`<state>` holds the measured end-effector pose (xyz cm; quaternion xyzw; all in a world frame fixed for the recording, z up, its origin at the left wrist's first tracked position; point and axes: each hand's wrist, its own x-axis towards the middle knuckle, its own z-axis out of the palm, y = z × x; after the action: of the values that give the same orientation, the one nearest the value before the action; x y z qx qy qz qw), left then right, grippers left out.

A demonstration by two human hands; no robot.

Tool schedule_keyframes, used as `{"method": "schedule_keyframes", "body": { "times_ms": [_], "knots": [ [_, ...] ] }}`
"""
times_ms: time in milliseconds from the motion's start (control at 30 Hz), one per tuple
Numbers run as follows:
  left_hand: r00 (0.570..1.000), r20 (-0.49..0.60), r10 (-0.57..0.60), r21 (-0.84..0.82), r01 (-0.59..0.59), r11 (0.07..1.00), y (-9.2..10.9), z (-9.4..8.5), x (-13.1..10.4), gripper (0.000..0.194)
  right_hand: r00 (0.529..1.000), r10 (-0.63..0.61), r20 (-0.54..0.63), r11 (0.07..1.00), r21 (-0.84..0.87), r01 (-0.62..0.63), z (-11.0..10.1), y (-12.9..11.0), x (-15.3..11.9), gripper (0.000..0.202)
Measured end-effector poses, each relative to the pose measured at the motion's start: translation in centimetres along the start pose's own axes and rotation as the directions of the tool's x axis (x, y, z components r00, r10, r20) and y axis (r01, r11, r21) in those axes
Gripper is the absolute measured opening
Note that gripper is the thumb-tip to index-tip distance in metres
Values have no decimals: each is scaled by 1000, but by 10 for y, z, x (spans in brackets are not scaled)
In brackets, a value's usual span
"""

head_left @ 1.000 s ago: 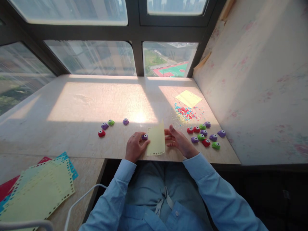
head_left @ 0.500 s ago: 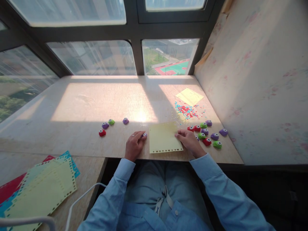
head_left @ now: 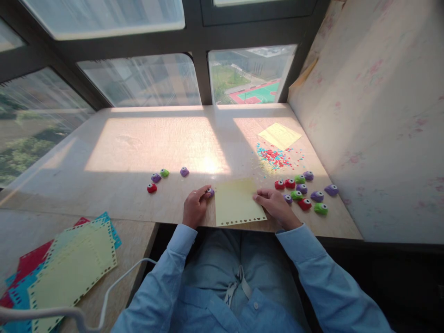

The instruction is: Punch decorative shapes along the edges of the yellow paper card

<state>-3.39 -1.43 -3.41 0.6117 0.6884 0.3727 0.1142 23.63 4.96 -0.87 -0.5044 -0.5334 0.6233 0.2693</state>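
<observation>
My left hand [head_left: 195, 206] is closed around a small purple craft punch [head_left: 210, 191] with a white, eye-like button. The punch sits at the left edge of a pale yellow sheet of paper [head_left: 237, 200]; whether the edge is inside its slot I cannot tell. Small punched shapes, hearts among them, line the sheet's near edge. On the other side, my right hand [head_left: 275, 206] pinches the paper's right edge between thumb and fingers. Close to that hand lie several more punches in red [head_left: 305, 204], green [head_left: 321, 208] and purple [head_left: 331, 190].
Further left lie a red punch [head_left: 151, 188], a green one [head_left: 164, 173] and two purple ones [head_left: 184, 171]. Confetti [head_left: 275, 158] and a yellow sheet [head_left: 279, 136] are at the back right. Punched coloured sheets [head_left: 72, 268] and a white cable [head_left: 116, 283] lie at the left.
The head view has shifted a little. My left hand has brought the purple punch slightly closer to the paper's left edge. My right hand keeps its hold on the sheet.
</observation>
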Motion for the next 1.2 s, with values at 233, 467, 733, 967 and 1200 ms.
{"method": "schedule_keyframes", "body": {
  "times_ms": [233, 467, 733, 967, 1200],
  "knots": [
    [1000, -9, 2, 17, -2, 1000, -2, 1, 0, 29, 1000, 20, -15, 1000, 2, -20, 0, -2, -2, 32],
    [1000, -10, 12, 16, -12, 1000, -2, 2, 0, 29, 999, 34, -17, 999, 9, -34, 2, -3, -2, 32],
    [997, -31, 69, -14, -70, 997, -1, 2, -1, 25, 999, 42, -31, 999, 16, -42, 5, -8, -4, 30],
    [993, -40, 107, -23, -108, 994, -1, 2, 1, 24, 998, 58, -31, 998, 41, -57, 4, -8, -5, 32],
    [994, -39, 106, -20, -107, 994, 0, 2, 0, 24, 997, 63, -34, 997, 42, -62, 4, -7, -5, 32]
  ]
}}
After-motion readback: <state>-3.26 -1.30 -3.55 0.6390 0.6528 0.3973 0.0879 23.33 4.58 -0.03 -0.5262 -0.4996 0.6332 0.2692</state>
